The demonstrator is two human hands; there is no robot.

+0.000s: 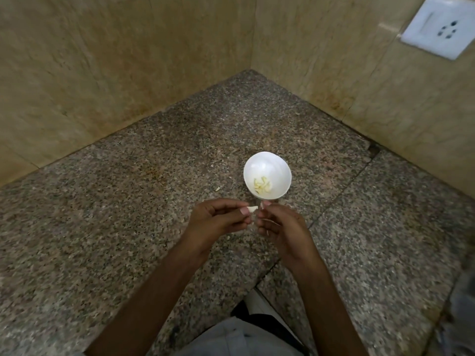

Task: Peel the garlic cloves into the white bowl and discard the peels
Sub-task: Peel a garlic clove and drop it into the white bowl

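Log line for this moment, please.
left hand: pinches garlic clove | right hand: pinches peel | white bowl: peeled cloves inside

Dim, warm light; wide-angle bending at edges (lower right corner [460, 304] perhaps motion-blurred), soft shadows.

bowl [267, 176] on counter [128, 227] | cloves [262, 186] in bowl

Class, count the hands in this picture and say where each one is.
2. The left hand pinches a garlic clove near the white bowl; the right hand, beside it, pinches a strip of peel. Neither is hidden.
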